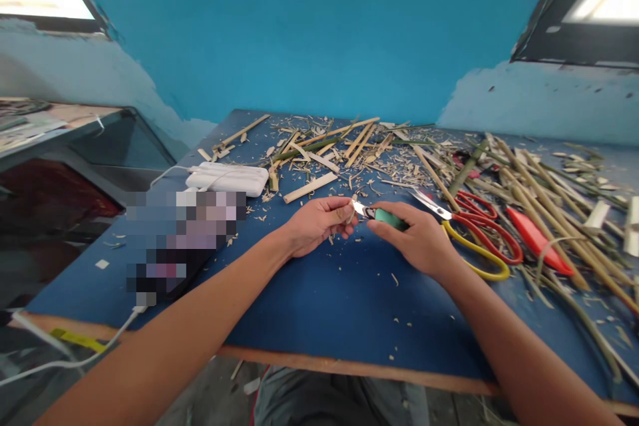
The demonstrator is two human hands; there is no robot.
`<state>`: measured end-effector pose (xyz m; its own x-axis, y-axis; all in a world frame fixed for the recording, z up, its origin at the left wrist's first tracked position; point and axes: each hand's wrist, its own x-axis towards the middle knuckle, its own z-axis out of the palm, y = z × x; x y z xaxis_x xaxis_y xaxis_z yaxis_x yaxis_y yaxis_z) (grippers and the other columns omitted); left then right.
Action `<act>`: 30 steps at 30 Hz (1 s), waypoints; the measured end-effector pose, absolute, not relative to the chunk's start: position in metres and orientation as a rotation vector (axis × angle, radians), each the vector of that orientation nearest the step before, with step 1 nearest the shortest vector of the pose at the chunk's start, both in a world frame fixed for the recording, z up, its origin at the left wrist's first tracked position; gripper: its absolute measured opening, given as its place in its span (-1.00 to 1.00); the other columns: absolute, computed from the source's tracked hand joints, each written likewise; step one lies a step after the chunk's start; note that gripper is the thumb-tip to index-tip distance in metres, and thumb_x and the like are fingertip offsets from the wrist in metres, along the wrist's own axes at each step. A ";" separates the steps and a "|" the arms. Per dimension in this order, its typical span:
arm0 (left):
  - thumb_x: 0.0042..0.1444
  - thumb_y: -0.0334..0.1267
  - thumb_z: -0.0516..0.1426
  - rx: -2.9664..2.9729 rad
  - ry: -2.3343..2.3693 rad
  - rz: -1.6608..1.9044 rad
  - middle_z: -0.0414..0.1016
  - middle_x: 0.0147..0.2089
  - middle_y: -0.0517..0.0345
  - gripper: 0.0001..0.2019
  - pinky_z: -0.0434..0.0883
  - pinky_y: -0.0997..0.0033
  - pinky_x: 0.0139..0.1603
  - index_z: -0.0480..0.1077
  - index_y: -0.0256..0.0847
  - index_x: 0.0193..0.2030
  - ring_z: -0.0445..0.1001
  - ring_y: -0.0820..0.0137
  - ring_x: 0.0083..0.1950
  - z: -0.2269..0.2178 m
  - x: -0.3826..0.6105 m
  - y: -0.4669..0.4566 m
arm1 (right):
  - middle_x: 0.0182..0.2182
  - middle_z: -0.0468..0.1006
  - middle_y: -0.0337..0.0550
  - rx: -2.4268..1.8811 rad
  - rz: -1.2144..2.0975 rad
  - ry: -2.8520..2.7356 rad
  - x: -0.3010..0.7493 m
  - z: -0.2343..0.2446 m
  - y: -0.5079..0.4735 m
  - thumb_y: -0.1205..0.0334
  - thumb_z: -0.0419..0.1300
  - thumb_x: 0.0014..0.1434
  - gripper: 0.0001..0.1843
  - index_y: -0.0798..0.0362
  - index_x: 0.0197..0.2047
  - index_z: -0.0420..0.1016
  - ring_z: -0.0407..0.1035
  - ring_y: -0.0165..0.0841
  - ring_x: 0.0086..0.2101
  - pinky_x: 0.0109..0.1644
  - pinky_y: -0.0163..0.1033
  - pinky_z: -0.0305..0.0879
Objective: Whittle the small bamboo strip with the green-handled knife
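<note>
My right hand (420, 238) grips a small knife with a green handle (388, 216), its short blade pointing left. My left hand (319, 223) pinches a tiny pale piece of bamboo (351, 213) at its fingertips, right against the blade tip. Both hands hover just over the blue table (324, 306) near its middle. What exactly the small piece looks like is hard to tell, since my fingers cover most of it.
Scissors with red and yellow handles (479, 229) lie right of my right hand, beside a red-handled tool (536, 238). Bamboo strips and shavings (344, 143) cover the far and right table. A white power bank (227, 178) and a blurred-out phone (182, 239) lie left.
</note>
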<state>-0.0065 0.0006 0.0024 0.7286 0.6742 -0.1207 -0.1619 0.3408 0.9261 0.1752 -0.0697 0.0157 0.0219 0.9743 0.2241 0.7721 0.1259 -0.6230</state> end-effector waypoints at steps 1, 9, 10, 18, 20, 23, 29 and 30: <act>0.01 -0.19 0.18 1.115 0.553 0.571 0.38 -0.42 0.17 -0.78 0.27 0.50 -0.39 0.35 -0.33 -0.36 0.35 0.57 -0.46 0.003 -0.006 0.000 | -0.19 0.54 -0.18 -1.697 0.417 -1.790 0.175 0.015 -0.069 -0.10 0.10 0.06 -0.61 -0.10 -0.12 0.47 0.41 -0.23 -0.21 -0.16 -0.14 0.31; 0.00 -0.13 0.17 1.234 0.581 0.581 0.35 -0.44 0.17 -0.76 0.28 0.50 -0.41 0.35 -0.33 -0.39 0.33 0.55 -0.45 0.001 -0.002 -0.001 | -0.16 0.53 -0.17 -1.736 0.365 -1.795 0.173 0.010 -0.066 -0.10 0.07 0.07 -0.61 -0.12 -0.11 0.47 0.42 -0.22 -0.23 -0.18 -0.13 0.32; 0.01 -0.12 0.17 1.260 0.591 0.589 0.35 -0.45 0.17 -0.75 0.28 0.50 -0.41 0.36 -0.33 -0.39 0.33 0.55 -0.45 0.000 -0.002 -0.001 | -0.17 0.53 -0.18 -1.745 0.361 -1.798 0.173 0.010 -0.065 -0.10 0.07 0.07 -0.62 -0.13 -0.12 0.47 0.42 -0.22 -0.24 -0.19 -0.13 0.32; 0.04 -0.11 0.14 1.322 0.607 0.606 0.35 -0.44 0.17 -0.74 0.26 0.52 -0.41 0.36 -0.32 -0.36 0.31 0.55 -0.45 -0.001 -0.002 -0.004 | -0.18 0.52 -0.19 -1.722 0.322 -1.796 0.170 0.009 -0.066 -0.08 0.08 0.08 -0.64 -0.12 -0.12 0.46 0.41 -0.23 -0.25 -0.14 -0.12 0.29; 0.04 -0.11 0.14 1.283 0.591 0.603 0.35 -0.42 0.17 -0.75 0.26 0.52 -0.41 0.35 -0.32 -0.35 0.31 0.56 -0.44 0.000 -0.002 -0.004 | -0.20 0.52 -0.18 -1.700 0.329 -1.793 0.170 0.011 -0.066 -0.09 0.09 0.07 -0.61 -0.10 -0.11 0.45 0.41 -0.24 -0.25 -0.15 -0.13 0.29; 0.03 -0.12 0.14 1.224 0.568 0.580 0.35 -0.39 0.17 -0.76 0.25 0.52 -0.41 0.33 -0.30 -0.35 0.31 0.56 -0.44 0.002 -0.004 -0.003 | -0.20 0.52 -0.17 -1.685 0.363 -1.800 0.171 0.013 -0.066 -0.11 0.09 0.06 -0.59 -0.09 -0.10 0.45 0.41 -0.24 -0.25 -0.15 -0.15 0.29; 0.04 -0.10 0.13 1.203 0.525 0.535 0.37 -0.37 0.13 -0.74 0.26 0.51 -0.42 0.28 -0.29 -0.33 0.34 0.53 -0.41 0.005 -0.004 -0.005 | -0.21 0.52 -0.16 -1.675 0.376 -1.826 0.174 0.015 -0.067 -0.09 0.09 0.06 -0.60 -0.10 -0.09 0.45 0.41 -0.25 -0.26 -0.18 -0.16 0.29; 0.05 -0.11 0.12 1.207 0.522 0.531 0.37 -0.36 0.12 -0.75 0.26 0.51 -0.43 0.27 -0.28 -0.33 0.34 0.53 -0.41 0.006 -0.004 -0.005 | -0.22 0.52 -0.16 -1.678 0.376 -1.829 0.174 0.015 -0.067 -0.09 0.09 0.06 -0.60 -0.10 -0.09 0.45 0.41 -0.25 -0.27 -0.19 -0.16 0.29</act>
<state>-0.0043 -0.0053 0.0057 0.7660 0.6360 -0.0937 -0.1047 0.2672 0.9579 0.1741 -0.0674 0.0147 0.0003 0.9685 0.2490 0.7920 0.1518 -0.5914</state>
